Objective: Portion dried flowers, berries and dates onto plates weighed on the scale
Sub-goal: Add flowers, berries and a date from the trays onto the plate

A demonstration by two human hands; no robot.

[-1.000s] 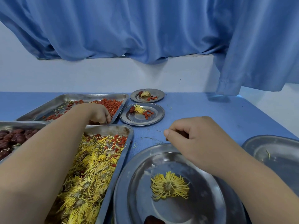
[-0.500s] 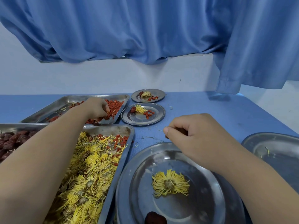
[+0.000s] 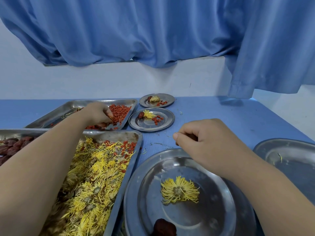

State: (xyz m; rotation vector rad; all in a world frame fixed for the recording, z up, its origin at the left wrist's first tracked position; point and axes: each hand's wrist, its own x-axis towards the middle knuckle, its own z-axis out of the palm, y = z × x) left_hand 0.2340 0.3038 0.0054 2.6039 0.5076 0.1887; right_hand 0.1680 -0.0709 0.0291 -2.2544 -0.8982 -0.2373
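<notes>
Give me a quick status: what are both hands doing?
Left hand pinching red berries in far tray. Right hand loosely closed above near plate, which holds flower, date. Nothing blocking.

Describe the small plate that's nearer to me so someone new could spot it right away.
Start at the tray of red berries at the back of the blue table. Two small round plates sit just right of it; take the nearer plate, not the far plate by the wall. It is the larger-looking one, beside the tray's right corner.
</notes>
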